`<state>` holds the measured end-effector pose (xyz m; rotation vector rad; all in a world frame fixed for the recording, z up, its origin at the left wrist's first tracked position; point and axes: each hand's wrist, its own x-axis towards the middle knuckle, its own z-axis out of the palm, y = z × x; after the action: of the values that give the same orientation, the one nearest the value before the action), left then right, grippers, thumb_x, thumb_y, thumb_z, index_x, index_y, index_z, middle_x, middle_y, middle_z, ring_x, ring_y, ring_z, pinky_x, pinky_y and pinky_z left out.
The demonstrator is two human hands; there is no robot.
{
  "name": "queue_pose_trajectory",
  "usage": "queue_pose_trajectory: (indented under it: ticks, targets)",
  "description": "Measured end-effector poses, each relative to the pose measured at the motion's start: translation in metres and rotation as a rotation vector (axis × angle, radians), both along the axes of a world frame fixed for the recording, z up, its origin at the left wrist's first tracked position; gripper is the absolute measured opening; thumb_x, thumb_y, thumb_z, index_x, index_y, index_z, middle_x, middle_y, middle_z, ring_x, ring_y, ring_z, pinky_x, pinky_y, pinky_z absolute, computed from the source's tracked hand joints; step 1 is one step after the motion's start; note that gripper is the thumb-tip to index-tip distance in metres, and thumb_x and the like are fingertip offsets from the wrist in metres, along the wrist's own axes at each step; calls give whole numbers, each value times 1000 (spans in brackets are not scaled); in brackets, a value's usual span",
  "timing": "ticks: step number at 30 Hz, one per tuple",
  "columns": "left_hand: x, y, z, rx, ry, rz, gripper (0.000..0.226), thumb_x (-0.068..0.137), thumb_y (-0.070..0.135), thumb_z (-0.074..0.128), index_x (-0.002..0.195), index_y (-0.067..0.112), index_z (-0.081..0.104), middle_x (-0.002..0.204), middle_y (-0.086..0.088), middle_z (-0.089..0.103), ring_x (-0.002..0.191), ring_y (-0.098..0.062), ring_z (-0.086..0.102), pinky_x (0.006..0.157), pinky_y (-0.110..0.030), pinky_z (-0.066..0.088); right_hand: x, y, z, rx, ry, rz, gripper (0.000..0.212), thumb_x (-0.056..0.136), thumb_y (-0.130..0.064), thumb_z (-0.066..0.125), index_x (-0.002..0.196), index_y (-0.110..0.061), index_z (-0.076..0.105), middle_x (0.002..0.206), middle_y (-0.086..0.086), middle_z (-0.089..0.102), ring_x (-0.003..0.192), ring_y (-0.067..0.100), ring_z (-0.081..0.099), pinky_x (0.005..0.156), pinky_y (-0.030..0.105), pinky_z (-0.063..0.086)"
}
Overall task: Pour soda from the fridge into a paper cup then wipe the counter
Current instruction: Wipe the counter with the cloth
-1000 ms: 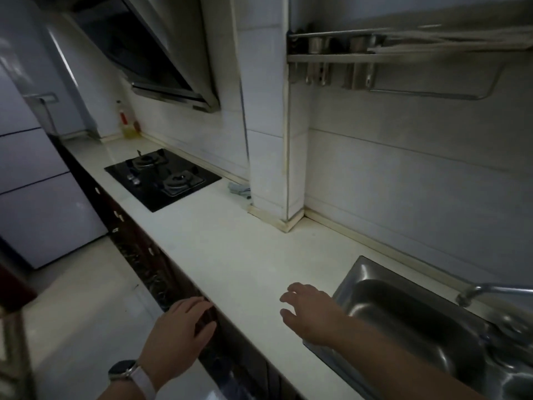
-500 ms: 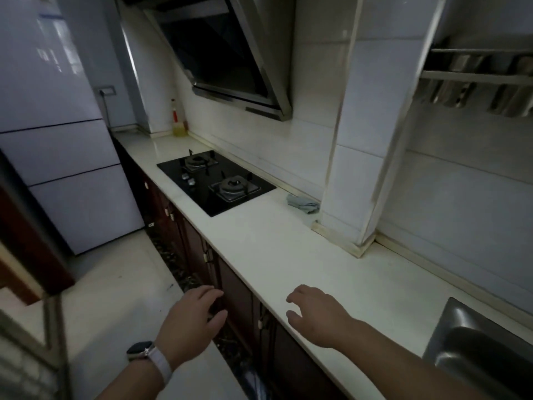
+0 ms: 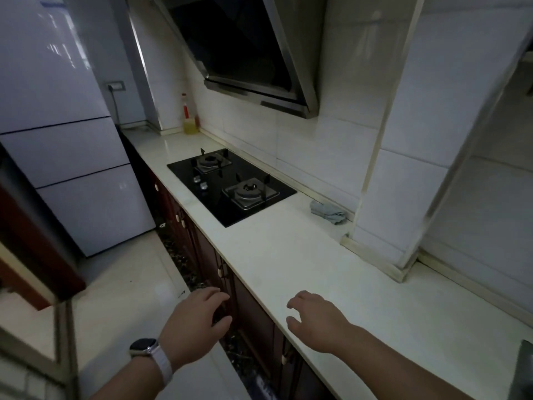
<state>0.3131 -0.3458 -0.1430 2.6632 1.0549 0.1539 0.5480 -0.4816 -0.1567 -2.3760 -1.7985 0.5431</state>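
A tall white fridge (image 3: 66, 151) stands shut at the far left, past the end of the pale counter (image 3: 288, 255). A crumpled grey cloth (image 3: 327, 212) lies on the counter against the tiled pillar, right of the hob. My left hand (image 3: 196, 321), with a watch on the wrist, hovers empty in front of the dark cabinet doors, fingers apart. My right hand (image 3: 314, 319) hovers empty over the counter's front edge, fingers spread. No soda or paper cup is in view.
A black two-burner gas hob (image 3: 230, 183) is set into the counter under a slanted range hood (image 3: 245, 53). A bottle of yellow liquid (image 3: 190, 116) stands in the far corner. A sink edge (image 3: 525, 368) shows at bottom right. A dark wooden door frame (image 3: 34, 255) is at left.
The view has swung left, away from the sink and toward the fridge. Both hands stay empty and open, keeping about the same pose in front of me.
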Motion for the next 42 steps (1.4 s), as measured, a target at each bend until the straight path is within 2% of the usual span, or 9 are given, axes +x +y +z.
queue_pose_trajectory:
  ticks: [6,12,16,20,30,32,35,42]
  targets:
    - [43,85,-6,-13,90,-42,54,93,53,45,141,31,46,148,8,42,136,-12,36,110,-27,32,37,85,-16,-18,59,-21,48,98,-45,37,139,-22,46,140,-1,45,125,23,44,102,35,38]
    - [101,149,-2,-23,92,-92,65,86,64,36,139,29,48,146,6,45,134,-14,40,108,-29,35,86,141,-17,-20,81,-97,48,98,-45,38,140,-23,45,141,0,44,126,23,44,102,32,37]
    - [139,178,4,-35,39,-148,80,75,69,25,136,25,53,140,6,51,129,-15,45,104,-30,40,109,155,-11,-5,106,-152,48,98,-46,39,140,-23,45,142,-2,44,127,21,43,103,31,36]
    - [182,202,2,-69,25,-215,80,73,69,26,134,25,54,137,8,52,128,-14,46,104,-32,41,137,157,-5,-14,98,-227,49,98,-46,38,140,-23,44,142,-2,43,126,21,44,103,32,36]
    - [307,260,-25,-163,64,-492,83,71,71,24,134,24,53,136,10,53,129,-13,46,103,-29,40,197,164,-14,-76,130,-580,46,96,-46,40,139,-28,46,145,-8,42,130,15,41,107,32,34]
    - [333,278,-30,-209,92,-548,79,75,71,29,135,24,51,137,10,51,129,-13,44,103,-27,39,204,175,-19,-82,139,-661,46,96,-46,41,139,-28,46,145,-9,42,131,14,40,108,32,34]
    - [368,303,-43,-391,108,-561,55,90,56,52,136,26,47,140,8,48,128,-12,42,104,-27,38,210,198,-24,-92,176,-770,47,95,-46,43,138,-29,46,145,-9,42,132,13,40,110,32,34]
    - [446,344,-66,-483,165,-692,55,94,48,53,141,22,43,145,3,44,129,-14,43,103,-25,37,238,248,-34,-163,172,-858,51,95,-46,44,141,-24,44,145,-2,42,130,19,43,108,35,37]
